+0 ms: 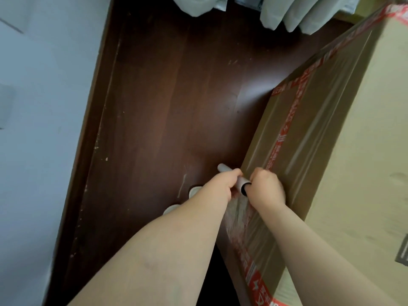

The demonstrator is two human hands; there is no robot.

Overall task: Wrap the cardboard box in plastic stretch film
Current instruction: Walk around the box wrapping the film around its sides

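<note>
Head view: film-sheathed, red-taped cardboard box (298, 138)

cam: head-worn, single view | faces: forward, steeply down onto floor (176, 107) | range: close above left hand (221, 184), right hand (267, 188), cardboard box (353, 151) side

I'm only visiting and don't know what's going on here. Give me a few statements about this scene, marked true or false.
1. The left hand and the right hand both hold the film roll. True.
2. The tape on the cardboard box is blue. False: the tape is red.
3. The floor is dark brown wood. True.
4. The film roll lies on top of the box. False: the hands hold it low down at the box's side face.
</note>
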